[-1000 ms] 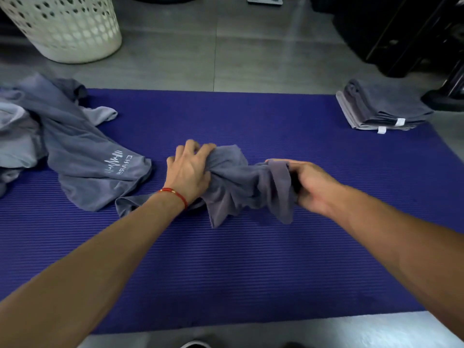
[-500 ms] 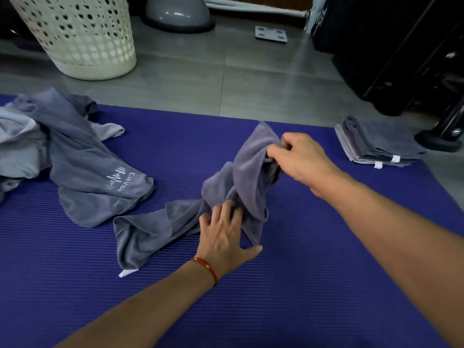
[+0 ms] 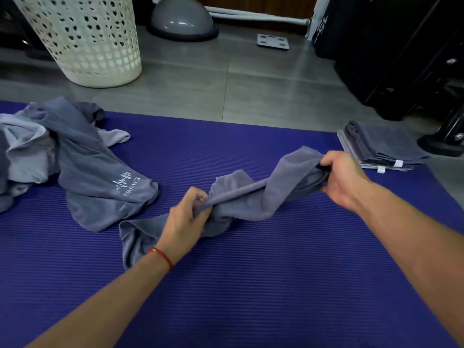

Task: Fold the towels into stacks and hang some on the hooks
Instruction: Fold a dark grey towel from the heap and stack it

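White lettering, "CHARGE" as far as it reads, marks the loose towel [image 3: 105, 182]. Both hands' fingers clamp the twisted grey towel [image 3: 253, 197]: left hand [image 3: 187, 217], right hand [image 3: 344, 177], mid-mat [image 3: 251, 285].

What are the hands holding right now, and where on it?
Both hold one grey towel: the right hand grips its bunched far end, the left hand pinches a fold near the middle. The rest trails on the mat.

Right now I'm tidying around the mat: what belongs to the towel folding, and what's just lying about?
Job:
- towel gripped by left hand and right hand
- unfolded pile
- folded stack

Lying about:
- laundry basket
- grey dome
- scale
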A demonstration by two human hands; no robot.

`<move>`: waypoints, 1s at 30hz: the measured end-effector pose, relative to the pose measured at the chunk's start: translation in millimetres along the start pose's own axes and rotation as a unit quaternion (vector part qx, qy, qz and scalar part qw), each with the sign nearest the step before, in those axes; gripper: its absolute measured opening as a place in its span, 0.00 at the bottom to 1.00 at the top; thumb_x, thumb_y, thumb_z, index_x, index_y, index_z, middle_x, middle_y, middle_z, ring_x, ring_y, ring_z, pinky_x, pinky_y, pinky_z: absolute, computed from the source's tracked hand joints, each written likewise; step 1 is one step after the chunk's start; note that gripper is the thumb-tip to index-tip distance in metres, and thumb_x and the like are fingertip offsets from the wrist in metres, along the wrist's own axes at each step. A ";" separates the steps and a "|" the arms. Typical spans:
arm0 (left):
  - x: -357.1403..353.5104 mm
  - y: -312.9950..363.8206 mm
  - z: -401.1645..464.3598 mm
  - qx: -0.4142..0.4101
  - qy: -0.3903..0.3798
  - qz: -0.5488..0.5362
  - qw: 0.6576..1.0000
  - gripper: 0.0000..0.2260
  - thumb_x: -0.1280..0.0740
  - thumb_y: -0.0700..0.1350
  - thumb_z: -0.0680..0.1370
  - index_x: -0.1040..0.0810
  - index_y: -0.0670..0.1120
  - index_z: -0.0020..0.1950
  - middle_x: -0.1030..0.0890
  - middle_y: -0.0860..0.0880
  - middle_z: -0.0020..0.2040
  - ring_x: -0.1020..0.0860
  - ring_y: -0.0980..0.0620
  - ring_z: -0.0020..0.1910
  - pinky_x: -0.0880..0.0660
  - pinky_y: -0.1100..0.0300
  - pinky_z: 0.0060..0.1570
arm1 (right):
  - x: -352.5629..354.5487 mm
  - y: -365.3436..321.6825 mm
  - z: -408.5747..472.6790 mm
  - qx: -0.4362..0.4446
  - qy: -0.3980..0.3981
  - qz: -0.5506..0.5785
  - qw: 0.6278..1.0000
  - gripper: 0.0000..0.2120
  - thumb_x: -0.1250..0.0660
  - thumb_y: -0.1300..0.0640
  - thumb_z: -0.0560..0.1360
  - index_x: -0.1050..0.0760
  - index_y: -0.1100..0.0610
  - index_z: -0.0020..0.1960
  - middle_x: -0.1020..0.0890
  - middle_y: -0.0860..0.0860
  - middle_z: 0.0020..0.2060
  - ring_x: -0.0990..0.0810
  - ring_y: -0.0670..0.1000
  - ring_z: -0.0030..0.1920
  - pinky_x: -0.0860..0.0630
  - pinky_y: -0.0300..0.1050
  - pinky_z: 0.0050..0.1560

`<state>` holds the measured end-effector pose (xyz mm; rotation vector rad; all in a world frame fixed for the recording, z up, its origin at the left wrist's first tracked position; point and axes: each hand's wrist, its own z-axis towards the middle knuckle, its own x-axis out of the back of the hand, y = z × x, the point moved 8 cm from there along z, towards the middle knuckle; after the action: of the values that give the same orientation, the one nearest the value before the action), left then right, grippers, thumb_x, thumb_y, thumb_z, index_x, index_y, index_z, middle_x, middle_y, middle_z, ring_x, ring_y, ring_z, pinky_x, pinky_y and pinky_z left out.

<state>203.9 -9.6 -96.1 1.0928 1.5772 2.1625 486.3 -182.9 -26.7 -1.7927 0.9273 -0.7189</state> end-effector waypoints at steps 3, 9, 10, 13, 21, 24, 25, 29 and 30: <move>14.5 3.9 18.3 0.030 -0.045 -0.086 0.995 0.05 0.30 0.47 0.76 0.25 0.49 0.46 0.18 0.48 0.33 0.28 0.54 0.30 0.31 0.59 0.30 | -2.1 9.7 2.3 -0.030 -0.033 0.012 0.999 0.17 0.41 0.51 0.79 0.19 0.59 0.55 0.15 0.54 0.50 0.16 0.53 0.48 0.21 0.52 0.49; 41.8 13.0 34.1 0.119 -0.201 -0.258 0.937 0.19 0.25 0.36 0.75 0.23 0.42 0.64 0.18 0.36 0.51 0.20 0.44 0.48 0.20 0.58 0.46 | 19.6 -18.0 10.7 0.057 0.048 -0.026 0.997 0.09 0.36 0.55 0.83 0.18 0.52 0.56 0.14 0.52 0.52 0.15 0.53 0.54 0.18 0.54 0.49; 48.1 18.4 38.6 0.120 -0.189 -0.269 0.937 0.20 0.26 0.34 0.74 0.24 0.41 0.65 0.19 0.35 0.53 0.19 0.44 0.49 0.19 0.59 0.46 | 24.5 -26.7 9.4 0.069 0.057 0.000 0.996 0.08 0.37 0.56 0.83 0.18 0.51 0.54 0.14 0.51 0.51 0.16 0.53 0.54 0.18 0.55 0.48; 75.9 42.9 63.9 0.107 -0.069 -0.297 0.946 0.20 0.29 0.36 0.72 0.24 0.37 0.64 0.17 0.37 0.49 0.16 0.52 0.38 0.20 0.62 0.34 | 40.3 -58.4 6.1 0.103 0.082 0.062 0.989 0.10 0.38 0.55 0.84 0.19 0.48 0.49 0.14 0.49 0.51 0.16 0.51 0.53 0.18 0.56 0.50; 130.1 188.9 162.3 -0.077 0.109 -0.132 0.982 0.06 0.27 0.43 0.78 0.19 0.41 0.50 0.17 0.54 0.34 0.21 0.62 0.33 0.24 0.67 0.34 | 106.7 -199.6 -36.9 0.301 0.252 -0.171 0.904 0.12 0.40 0.50 0.83 0.24 0.51 0.44 0.22 0.48 0.38 0.24 0.53 0.45 0.28 0.48 0.47; 138.8 269.4 183.1 -0.170 0.146 -0.033 0.974 0.11 0.27 0.50 0.78 0.21 0.42 0.48 0.18 0.50 0.38 0.21 0.60 0.36 0.25 0.65 0.37 | 140.3 -237.2 -64.9 0.326 0.300 -0.199 0.874 0.15 0.43 0.49 0.82 0.30 0.48 0.38 0.27 0.50 0.35 0.28 0.55 0.43 0.32 0.52 0.46; 138.2 290.6 188.9 -0.187 0.150 -0.019 0.971 0.12 0.27 0.52 0.77 0.22 0.43 0.47 0.19 0.50 0.37 0.22 0.62 0.34 0.26 0.66 0.37 | 153.3 -242.1 -72.0 0.329 0.308 -0.185 0.873 0.15 0.43 0.49 0.82 0.30 0.49 0.38 0.28 0.50 0.35 0.29 0.54 0.41 0.32 0.51 0.45; 82.5 315.9 205.8 -0.136 0.008 -0.107 0.985 0.16 0.27 0.60 0.72 0.20 0.46 0.42 0.18 0.54 0.34 0.23 0.63 0.32 0.26 0.68 0.35 | 199.6 -191.9 -68.6 0.273 0.271 -0.034 0.923 0.11 0.38 0.52 0.84 0.21 0.53 0.48 0.18 0.50 0.42 0.22 0.50 0.45 0.24 0.49 0.49; 53.8 299.5 208.7 -0.073 -0.071 -0.135 0.986 0.18 0.28 0.59 0.71 0.18 0.45 0.45 0.16 0.52 0.37 0.20 0.60 0.36 0.23 0.66 0.35 | 210.9 -159.2 -63.4 0.240 0.267 -0.001 0.933 0.11 0.38 0.54 0.84 0.20 0.55 0.49 0.17 0.51 0.43 0.21 0.52 0.47 0.23 0.49 0.50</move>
<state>377.4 55.7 222.9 0.9072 1.3905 1.9415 593.1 -350.3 158.7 -1.1791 0.9840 -1.3473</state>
